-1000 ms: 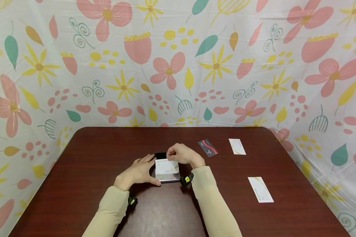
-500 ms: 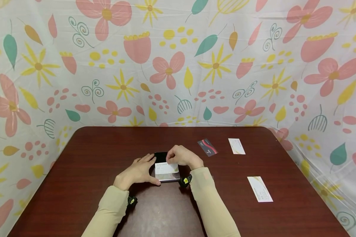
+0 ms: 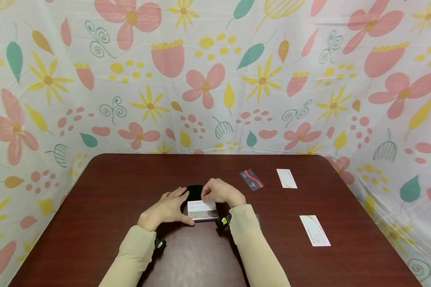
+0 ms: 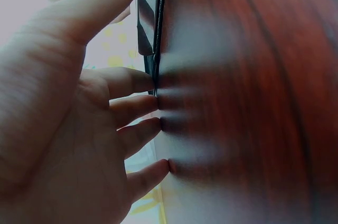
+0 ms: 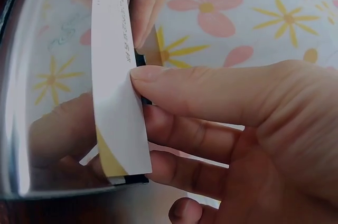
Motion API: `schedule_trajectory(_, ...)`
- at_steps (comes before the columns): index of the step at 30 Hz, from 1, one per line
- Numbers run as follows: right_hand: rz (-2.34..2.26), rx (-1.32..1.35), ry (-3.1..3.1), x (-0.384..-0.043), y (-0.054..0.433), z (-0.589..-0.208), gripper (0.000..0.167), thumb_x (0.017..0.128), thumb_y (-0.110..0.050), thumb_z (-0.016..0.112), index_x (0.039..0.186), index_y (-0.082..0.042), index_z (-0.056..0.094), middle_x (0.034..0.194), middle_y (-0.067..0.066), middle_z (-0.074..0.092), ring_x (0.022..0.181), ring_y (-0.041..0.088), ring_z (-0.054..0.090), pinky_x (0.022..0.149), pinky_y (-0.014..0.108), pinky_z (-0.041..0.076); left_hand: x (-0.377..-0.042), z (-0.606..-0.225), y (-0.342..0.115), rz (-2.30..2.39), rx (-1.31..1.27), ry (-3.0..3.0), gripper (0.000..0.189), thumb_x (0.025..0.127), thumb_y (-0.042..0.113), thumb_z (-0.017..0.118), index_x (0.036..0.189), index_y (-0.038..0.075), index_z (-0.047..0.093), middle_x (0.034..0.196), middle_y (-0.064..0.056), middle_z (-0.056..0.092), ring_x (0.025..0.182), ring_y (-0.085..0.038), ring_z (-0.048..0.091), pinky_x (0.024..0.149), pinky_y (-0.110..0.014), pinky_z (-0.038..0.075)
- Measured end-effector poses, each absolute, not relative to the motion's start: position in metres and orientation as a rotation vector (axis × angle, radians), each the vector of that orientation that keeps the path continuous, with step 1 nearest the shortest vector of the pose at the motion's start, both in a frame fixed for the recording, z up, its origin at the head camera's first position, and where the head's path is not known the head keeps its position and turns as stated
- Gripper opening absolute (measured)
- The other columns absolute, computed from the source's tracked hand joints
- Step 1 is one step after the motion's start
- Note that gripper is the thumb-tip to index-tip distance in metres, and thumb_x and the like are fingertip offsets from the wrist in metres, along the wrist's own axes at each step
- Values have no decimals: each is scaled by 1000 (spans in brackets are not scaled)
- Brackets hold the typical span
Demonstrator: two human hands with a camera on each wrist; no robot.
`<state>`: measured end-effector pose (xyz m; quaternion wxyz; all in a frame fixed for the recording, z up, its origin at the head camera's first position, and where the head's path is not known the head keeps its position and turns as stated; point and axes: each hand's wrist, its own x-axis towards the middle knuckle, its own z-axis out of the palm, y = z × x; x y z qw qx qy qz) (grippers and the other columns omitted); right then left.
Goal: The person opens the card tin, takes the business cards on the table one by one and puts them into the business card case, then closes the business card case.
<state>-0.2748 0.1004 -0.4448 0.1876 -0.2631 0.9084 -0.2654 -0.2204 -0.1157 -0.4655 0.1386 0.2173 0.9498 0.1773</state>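
Observation:
A business card case with a shiny metal face (image 3: 202, 214) and a black part (image 3: 194, 194) beyond it lies on the table. My right hand (image 3: 221, 192) pinches a white business card (image 3: 197, 206) over the case. In the right wrist view the thumb presses on the printed card (image 5: 117, 92) near its edge, fingers behind it, and the metal mirrors the hand. My left hand (image 3: 169, 208) holds the case at its left side, thumb at the near corner and index finger farther back. In the left wrist view its other fingertips (image 4: 165, 166) rest on the table.
To the right on the brown table (image 3: 111, 187) lie a dark card with a pink stripe (image 3: 252, 179), a white card (image 3: 287, 178) at the back and another white card (image 3: 315, 230) nearer. A flower-patterned curtain (image 3: 208, 119) hangs behind the table.
The right hand has moved slightly toward the body, and the white card has slid with it over the metal face, uncovering more of the black part. The left hand has stayed in place.

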Motion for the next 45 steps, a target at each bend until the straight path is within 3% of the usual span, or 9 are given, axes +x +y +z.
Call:
schedule_trajectory(12, -709, -723, 2566, -269, 95, -449, 16, 85, -7, 74, 72, -18, 74, 70, -7, 63, 62, 11, 52, 56, 25, 46, -220, -466, -114, 528, 637, 2743, 108, 71, 61, 79, 151, 3, 36, 159, -14, 24, 147, -31, 17, 112, -55, 17)
schedule_trajectory(30, -708, -667, 2535, -265, 95, -443, 11, 85, -12, 77, 81, -22, 79, 95, -9, 65, 78, 9, 59, 69, 28, 51, -219, -465, -114, 516, 633, 2749, 108, 71, 62, 79, 151, 3, 36, 159, -15, 24, 147, -31, 17, 112, -56, 17)
schedule_trajectory(36, -736, -684, 2534, -266, 96, -442, 10, 88, -13, 74, 94, -18, 80, 102, -6, 68, 82, 8, 61, 73, 28, 52, -220, -466, -115, 528, 636, 2750, 108, 71, 61, 79, 151, 2, 36, 159, -15, 23, 147, -31, 17, 112, -56, 17)
schedule_trajectory(42, -756, -762, 2568, -266, 97, -436, 26, 92, -16, 71, 117, -11, 72, 89, -1, 67, 73, 10, 60, 69, 29, 51, -219, -466, -115, 504, 626, 2747, 109, 71, 62, 78, 151, 3, 35, 159, -14, 23, 147, -30, 16, 112, -56, 17)
schedule_trajectory(45, -776, -797, 2581, -267, 98, -432, 32, 92, -17, 70, 124, -9, 68, 90, 1, 67, 74, 12, 62, 71, 31, 52, -220, -465, -115, 501, 618, 2742, 110, 71, 63, 78, 152, 3, 34, 159, -13, 22, 147, -30, 15, 113, -56, 16)
